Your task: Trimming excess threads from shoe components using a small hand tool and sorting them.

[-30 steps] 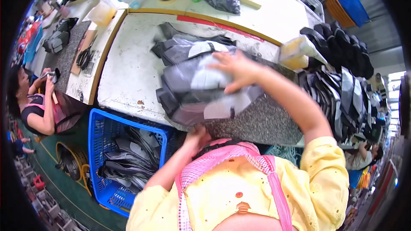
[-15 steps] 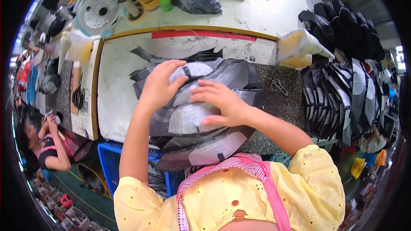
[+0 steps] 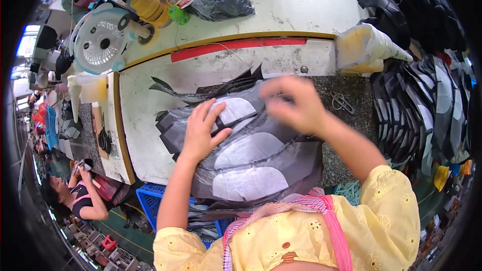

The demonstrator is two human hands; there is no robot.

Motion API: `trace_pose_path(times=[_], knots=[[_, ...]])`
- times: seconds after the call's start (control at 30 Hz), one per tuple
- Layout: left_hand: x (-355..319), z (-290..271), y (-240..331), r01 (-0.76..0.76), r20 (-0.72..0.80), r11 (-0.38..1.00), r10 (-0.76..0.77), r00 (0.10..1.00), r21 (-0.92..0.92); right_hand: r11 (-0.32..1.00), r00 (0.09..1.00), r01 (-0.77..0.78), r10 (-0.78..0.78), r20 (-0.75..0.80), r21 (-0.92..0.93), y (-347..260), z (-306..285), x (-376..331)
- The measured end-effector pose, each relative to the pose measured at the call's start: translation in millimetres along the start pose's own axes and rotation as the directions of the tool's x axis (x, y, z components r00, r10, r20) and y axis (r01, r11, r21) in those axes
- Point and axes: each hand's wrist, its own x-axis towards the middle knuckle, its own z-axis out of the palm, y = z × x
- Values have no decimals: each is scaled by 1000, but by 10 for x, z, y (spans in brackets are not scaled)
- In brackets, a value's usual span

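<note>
A loose pile of curved grey and black fabric pieces [image 3: 251, 153], with pale grey patches on them, lies in front of me and overhangs the table's near edge. My left hand [image 3: 202, 133] rests open on the pile's left side, fingers spread beside a pale patch. Just over the upper right of the pile is my right hand [image 3: 296, 105], its fingers bent and smeared by motion; whether it grips a piece cannot be seen. Darker strips [image 3: 236, 83] stick up at the pile's far edge.
Small scissors [image 3: 342, 103] lie on the dark speckled surface to the right. Beyond stand a glue-stained container [image 3: 359, 47] and stacked grey pieces [image 3: 411, 110]. A fan [image 3: 102, 40] is at the far left. A blue crate [image 3: 150, 203] sits below; a co-worker [image 3: 85, 193] is at left.
My right hand has lifted from the pile's middle and moved away toward its upper right. The pieces have spread and shifted under my left hand, which stays on the left side.
</note>
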Motion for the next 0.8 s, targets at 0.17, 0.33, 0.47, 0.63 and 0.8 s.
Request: trace_pose_path(times=[0.17,0.33,0.47,0.63,0.8], knots=[[104,-72,116,-47,-22,999,47,999,23,774,933,-268,357,47,-573,1366,201,935],[109,-67,88,-26,7,997,27,1000,-67,392,916,53,346,201,-918,1708,475,1048],[-8,-42,-121,65,-124,960,-102,987,-273,845,899,-275,396,190,-458,1565,107,1052],[23,-224,-266,187,-176,969,-158,972,162,632,996,88,-74,-53,770,491,-1153,686],[106,-287,-387,211,-13,931,-217,976,298,611,952,273,-283,-117,743,-326,-1312,392]])
